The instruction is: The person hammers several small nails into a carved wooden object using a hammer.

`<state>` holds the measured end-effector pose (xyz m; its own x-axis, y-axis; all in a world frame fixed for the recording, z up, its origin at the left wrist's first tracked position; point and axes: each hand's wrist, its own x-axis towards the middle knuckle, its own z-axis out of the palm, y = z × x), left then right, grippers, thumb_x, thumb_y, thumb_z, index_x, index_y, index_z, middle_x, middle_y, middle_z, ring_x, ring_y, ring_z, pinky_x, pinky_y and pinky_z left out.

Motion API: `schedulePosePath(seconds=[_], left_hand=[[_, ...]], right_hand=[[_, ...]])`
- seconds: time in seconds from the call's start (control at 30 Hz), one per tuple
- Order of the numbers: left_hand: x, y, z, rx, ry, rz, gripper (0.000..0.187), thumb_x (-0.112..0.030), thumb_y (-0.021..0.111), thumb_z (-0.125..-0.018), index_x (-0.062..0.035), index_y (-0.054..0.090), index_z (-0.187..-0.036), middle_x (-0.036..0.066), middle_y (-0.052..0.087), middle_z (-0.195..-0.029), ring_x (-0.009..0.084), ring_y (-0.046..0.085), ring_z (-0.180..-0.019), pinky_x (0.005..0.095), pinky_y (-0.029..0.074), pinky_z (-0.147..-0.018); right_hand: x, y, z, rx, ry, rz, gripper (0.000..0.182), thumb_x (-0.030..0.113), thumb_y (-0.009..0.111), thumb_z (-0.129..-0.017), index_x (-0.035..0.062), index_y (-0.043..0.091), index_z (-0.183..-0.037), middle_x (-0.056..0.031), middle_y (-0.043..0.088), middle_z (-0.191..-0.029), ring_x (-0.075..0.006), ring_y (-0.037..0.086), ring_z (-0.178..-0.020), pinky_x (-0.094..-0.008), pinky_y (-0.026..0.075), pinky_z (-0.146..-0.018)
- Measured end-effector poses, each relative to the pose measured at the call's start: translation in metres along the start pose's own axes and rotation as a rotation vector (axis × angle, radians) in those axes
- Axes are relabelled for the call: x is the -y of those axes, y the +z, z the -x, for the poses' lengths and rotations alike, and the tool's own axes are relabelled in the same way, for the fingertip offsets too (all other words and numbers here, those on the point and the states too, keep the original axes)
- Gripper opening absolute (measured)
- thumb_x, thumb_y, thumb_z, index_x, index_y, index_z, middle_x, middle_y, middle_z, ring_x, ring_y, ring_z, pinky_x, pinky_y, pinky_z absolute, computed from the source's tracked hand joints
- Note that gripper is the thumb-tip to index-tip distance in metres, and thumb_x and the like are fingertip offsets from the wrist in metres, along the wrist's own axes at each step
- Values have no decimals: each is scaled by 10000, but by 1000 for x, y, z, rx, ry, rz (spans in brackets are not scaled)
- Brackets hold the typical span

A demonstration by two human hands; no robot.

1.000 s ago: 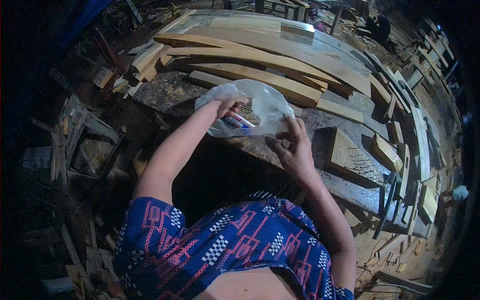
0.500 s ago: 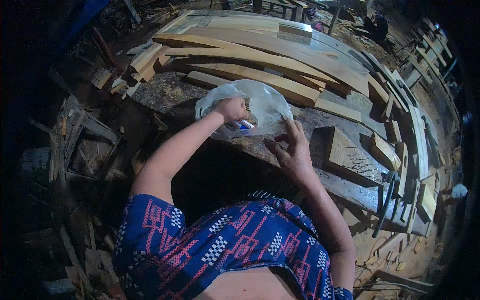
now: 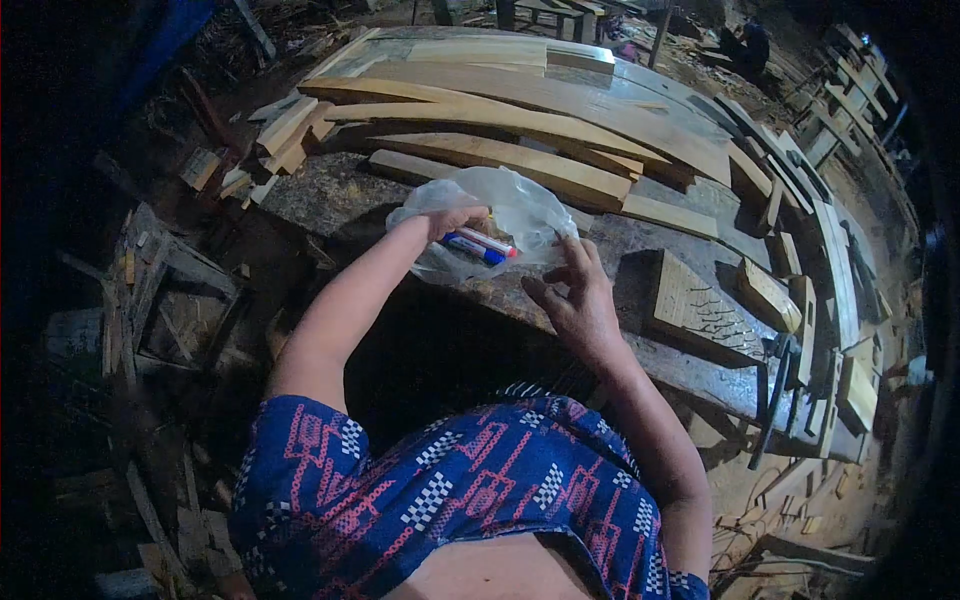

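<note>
A clear plastic bag (image 3: 535, 205) sits with its mouth open at the near edge of the workbench. Inside lie a blue-capped marker (image 3: 488, 255) and a red-capped marker (image 3: 497, 245), side by side. My left hand (image 3: 458, 220) reaches into the bag just above the markers, its fingers curled and mostly hidden; what they hold I cannot make out. With thumb and fingers bent, my right hand (image 3: 578, 290) pinches the bag's right rim.
Long planks (image 3: 520, 115) lie across the bench (image 3: 330, 195) beyond the bag. To the right are a wood block with several nails (image 3: 700, 310), a hammer (image 3: 775, 390) and shorter pieces. A wooden frame (image 3: 170, 280) stands at left. A person (image 3: 750, 50) is far off.
The markers inside the bag now show more fully, with the red cap in sight. My left hand has shifted slightly left and its fingers dip lower. My right hand keeps its grip on the rim.
</note>
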<state>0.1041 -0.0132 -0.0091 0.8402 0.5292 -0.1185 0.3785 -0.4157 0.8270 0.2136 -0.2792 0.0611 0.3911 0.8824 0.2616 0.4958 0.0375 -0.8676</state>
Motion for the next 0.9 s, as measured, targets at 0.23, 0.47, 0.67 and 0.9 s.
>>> schedulePosePath(seconds=[0.23,0.47,0.67,0.9], left_hand=[[-17,-8,5,17,-395,556,123,-97,640,-799,-66,603,-913,18,542,-713,60,442,-529,188,302,-389],[-23,2,15,-5,-274,923,104,-120,647,-808,-72,573,-863,25,566,-711,102,534,-544,217,440,-415],[-35,19,53,-116,-359,1205,150,-172,629,-824,-76,581,-929,43,593,-767,140,575,-607,267,519,-531],[-68,27,105,37,-86,1443,120,-105,621,-810,-88,571,-917,45,586,-781,131,578,-619,236,488,-507]], right_hand=[[2,6,-3,-21,-4,-43,558,167,699,-757,-22,448,-1219,-194,492,-1089,-304,608,-824,-388,495,-728],[10,0,-7,33,39,-10,608,129,704,-783,-16,411,-1296,-124,479,-1104,-216,592,-908,-327,476,-809],[3,8,-22,-19,-31,-173,604,190,711,-739,-11,438,-1239,-188,470,-1171,-329,568,-1014,-400,468,-854],[-24,16,-68,379,-89,89,523,110,726,-755,2,520,-1223,-167,427,-1328,-292,499,-1173,-373,406,-981]])
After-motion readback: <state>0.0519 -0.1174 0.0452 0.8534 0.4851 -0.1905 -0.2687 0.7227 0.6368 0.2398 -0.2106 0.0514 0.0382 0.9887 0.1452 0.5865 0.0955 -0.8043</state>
